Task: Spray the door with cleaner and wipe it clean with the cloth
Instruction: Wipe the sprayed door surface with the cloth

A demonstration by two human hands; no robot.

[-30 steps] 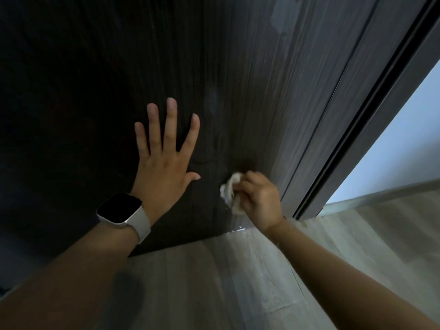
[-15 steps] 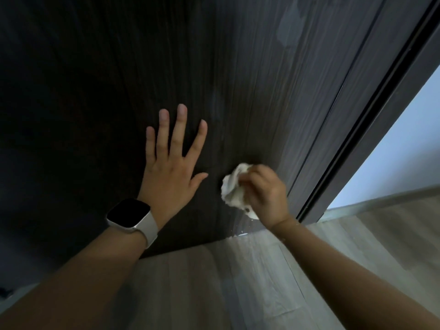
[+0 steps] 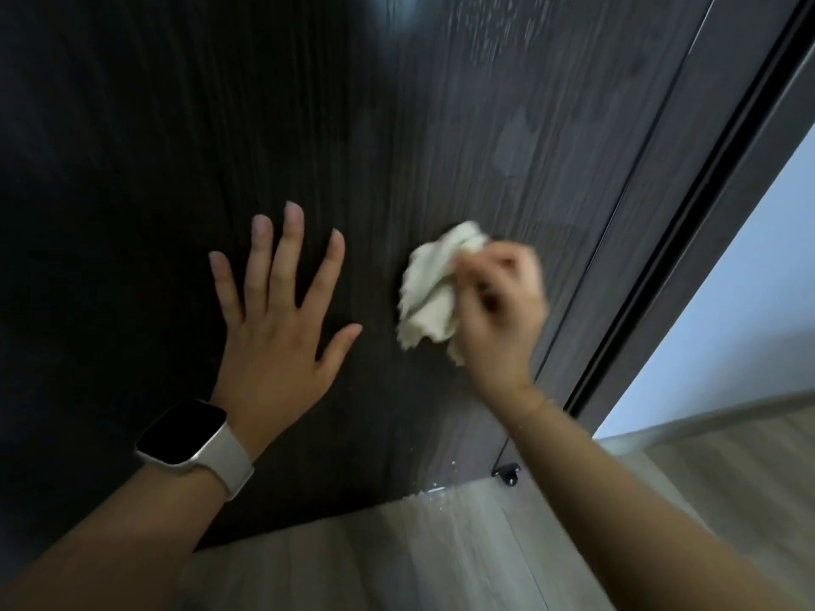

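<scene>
A dark wood-grain door fills most of the view. My left hand lies flat against it with fingers spread, a watch on the wrist. My right hand grips a crumpled white cloth and presses it to the door's lower right part, near the door's edge. The right hand is blurred by motion. Faint damp patches show higher on the door. No spray bottle is in view.
The dark door frame runs down the right side, with a pale wall beyond it. Light wood flooring lies below the door. A small black stopper sits at the door's bottom corner, with white specks beside it.
My right hand has carried the cloth upward along the door from near its bottom edge. My left hand stays flat on the door.
</scene>
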